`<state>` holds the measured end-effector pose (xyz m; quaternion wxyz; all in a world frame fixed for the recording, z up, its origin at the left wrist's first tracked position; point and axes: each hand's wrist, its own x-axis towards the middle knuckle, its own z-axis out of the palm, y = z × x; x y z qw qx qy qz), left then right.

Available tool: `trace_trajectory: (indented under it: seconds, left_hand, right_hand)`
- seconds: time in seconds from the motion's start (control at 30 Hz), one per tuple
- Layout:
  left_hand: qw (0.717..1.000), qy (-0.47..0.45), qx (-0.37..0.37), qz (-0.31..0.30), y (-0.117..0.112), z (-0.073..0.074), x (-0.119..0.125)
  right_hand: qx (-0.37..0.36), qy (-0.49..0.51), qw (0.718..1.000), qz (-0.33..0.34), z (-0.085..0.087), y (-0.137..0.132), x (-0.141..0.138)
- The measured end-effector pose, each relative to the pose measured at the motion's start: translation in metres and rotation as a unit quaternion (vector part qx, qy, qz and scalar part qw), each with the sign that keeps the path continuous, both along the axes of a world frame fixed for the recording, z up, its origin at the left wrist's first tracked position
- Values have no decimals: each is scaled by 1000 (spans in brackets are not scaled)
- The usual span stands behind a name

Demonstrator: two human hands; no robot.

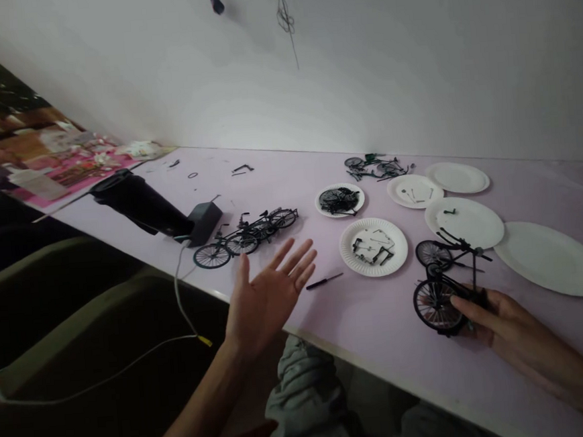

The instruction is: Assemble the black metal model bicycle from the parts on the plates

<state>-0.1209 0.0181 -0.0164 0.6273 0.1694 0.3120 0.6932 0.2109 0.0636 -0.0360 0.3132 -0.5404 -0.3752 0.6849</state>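
The right hand [506, 326] at four o'clock pinches a model bicycle [434, 272] with its fingers by one wheel [431, 304]; the left hand [265, 305] has fingers spread. Probably light, stiff and fragile-spoked, the bicycle is best held by its frame [474, 270].

Pale wall [385, 70] behind a lilac tabletop [278, 179]
Dark chair backs [88, 329] stand at left; the light is dim.

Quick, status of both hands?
Left hand: open, palm up, holding nothing.
Right hand: closed on a small black model bicycle.
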Motion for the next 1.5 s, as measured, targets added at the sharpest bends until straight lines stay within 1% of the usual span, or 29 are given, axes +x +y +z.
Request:
trace_trajectory:
  seconds: [0.1, 0.2, 0.27, 0.33, 0.47, 0.63, 0.77, 0.87, 1.0, 1.17, 1.3, 1.4, 1.5]
  left_hand:
    - [998, -11, 3, 59, 6, -3, -23]
    - [993, -21, -8, 114, 13, -16, -47]
    - [992, -7, -7, 129, 17, -26, -58]
    - [993, 20, -8, 117, 19, -33, -63]
    - [996, 55, -6, 76, 19, -37, -60]
    - [996, 56, 2, 76, 18, -37, -59]
    - [995, 63, 13, 70, 19, -40, -60]
    - [995, 70, 23, 66, 19, -42, -60]
    - [994, 76, 20, 76, 20, -42, -59]
    - [992, 87, 10, 85, 21, -41, -58]
    - [992, 96, 16, 79, 21, -44, -59]
    - [989, 114, 36, 88, 20, -45, -61]
    - [982, 139, 69, 105, 16, -37, -63]
  right_hand:
    - [5, 1, 1000, 8, -5, 2, 2]
    - [14, 10, 1000, 15, -6, 5, 1]
    - [10, 20, 999, 23, -6, 7, 1]
    - [-1, 28, 999, 26, -7, 8, 2]
    - [0, 6, 1000, 25, -9, 7, 4]
    - [3, -6, 1000, 24, -9, 5, 3]
    - [0, -20, 999, 30, -4, 2, 1]
    - [-2, -5, 1000, 31, -1, 1, -1]
    - [-6, 4, 999, 33, 1, 1, -1]
    - [0, 1, 999, 44, -3, 2, 3]
    - [3, -2, 999, 43, -4, 2, 3]
    - [2, -3, 999, 38, 0, 1, 1]
    - [-10, 1, 1000, 20, 3, 0, -2]
